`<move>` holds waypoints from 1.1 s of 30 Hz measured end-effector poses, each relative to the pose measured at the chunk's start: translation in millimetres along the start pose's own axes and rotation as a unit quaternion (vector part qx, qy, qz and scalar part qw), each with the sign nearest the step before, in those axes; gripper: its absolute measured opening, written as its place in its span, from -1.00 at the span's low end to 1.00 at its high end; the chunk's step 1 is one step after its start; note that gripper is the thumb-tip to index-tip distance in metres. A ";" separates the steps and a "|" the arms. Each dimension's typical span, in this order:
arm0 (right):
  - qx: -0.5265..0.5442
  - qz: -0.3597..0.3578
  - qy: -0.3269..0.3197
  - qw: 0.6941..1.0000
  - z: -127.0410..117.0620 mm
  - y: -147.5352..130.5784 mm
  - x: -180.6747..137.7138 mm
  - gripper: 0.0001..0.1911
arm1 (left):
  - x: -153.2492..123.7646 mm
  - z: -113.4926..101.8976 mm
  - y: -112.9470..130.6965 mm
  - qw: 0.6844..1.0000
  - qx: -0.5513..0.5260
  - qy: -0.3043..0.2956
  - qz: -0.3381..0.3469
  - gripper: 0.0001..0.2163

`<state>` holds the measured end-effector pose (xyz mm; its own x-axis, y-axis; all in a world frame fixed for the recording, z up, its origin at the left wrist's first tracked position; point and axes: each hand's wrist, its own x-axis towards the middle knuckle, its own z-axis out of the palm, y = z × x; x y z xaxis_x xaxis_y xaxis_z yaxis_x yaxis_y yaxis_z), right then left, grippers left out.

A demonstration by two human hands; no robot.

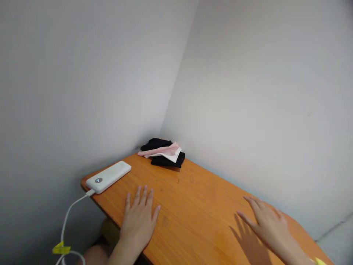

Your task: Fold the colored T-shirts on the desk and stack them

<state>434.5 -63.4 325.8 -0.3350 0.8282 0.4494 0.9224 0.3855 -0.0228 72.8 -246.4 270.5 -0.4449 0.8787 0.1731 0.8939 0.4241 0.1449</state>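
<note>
My left hand (139, 221) lies flat on the orange wooden table (193, 206) near its left edge, fingers spread and holding nothing. Over the table's right side my right hand (268, 224) is raised, its shadow falling on the wood below. Its visible fingers are apart, with nothing in them. A white power bank (109, 176) with a small round display rests on the left corner, beyond my left hand. In the far corner sits a pile of folded cloth, with a pink and white piece (162, 150) between black pieces (168, 161).
A white cable (66, 217) runs from the power bank down over the table's left edge, with a yellow tag (61, 248) on it. Pale walls (248, 92) meet behind the table and border its far sides.
</note>
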 end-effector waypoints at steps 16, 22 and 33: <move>0.067 -0.260 0.039 0.962 96.8 -340.6 229.2 -0.76 | 5.8 -4.8 -7.9 0.988 -0.133 -0.075 -0.030 -0.35; 0.129 -0.145 0.140 0.971 59.5 -326.1 261.9 -0.58 | 7.7 -8.8 -8.9 0.986 -0.136 -0.091 -0.029 -0.34; 0.064 -0.110 0.105 0.986 -41.4 -49.6 79.5 -0.65 | 1.4 -7.0 -4.5 0.998 -0.060 -0.018 0.005 -0.46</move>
<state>370.1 -33.6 399.7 -0.4654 0.6213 0.6304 0.7955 0.6059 -0.0099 67.7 -248.6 276.8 -0.4325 0.8908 0.1394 0.8841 0.3886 0.2596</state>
